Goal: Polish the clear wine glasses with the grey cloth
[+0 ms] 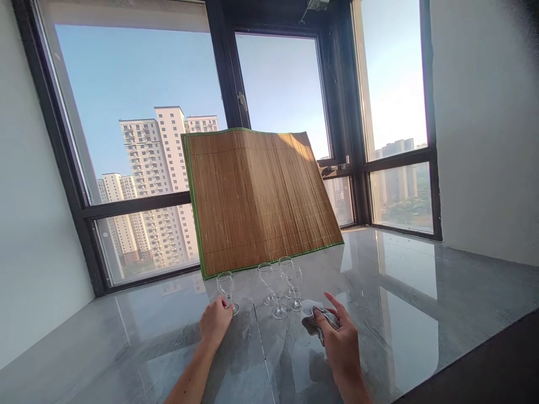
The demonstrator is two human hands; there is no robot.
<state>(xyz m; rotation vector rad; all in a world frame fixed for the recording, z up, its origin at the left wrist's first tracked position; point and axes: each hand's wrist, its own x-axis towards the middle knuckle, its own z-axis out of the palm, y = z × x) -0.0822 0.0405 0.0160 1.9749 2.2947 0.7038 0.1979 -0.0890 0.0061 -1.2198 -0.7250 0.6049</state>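
My left hand (216,323) is closed at the stem of a small clear stemmed glass (225,285), which stands upright with its foot on the grey sill. A crumpled grey cloth (314,321) is gripped in my right hand (342,336), between thumb and fingers, with the index finger stretched out. Between my hands and a little farther off stands a group of several similar clear stemmed glasses (279,310), close together and partly overlapping one another.
A folded bamboo mat (261,196) with green edging leans upright against the window behind the glasses. The glossy grey stone sill (138,342) reflects the light. White walls (480,140) bound it left and right, and its front edge runs off at lower right.
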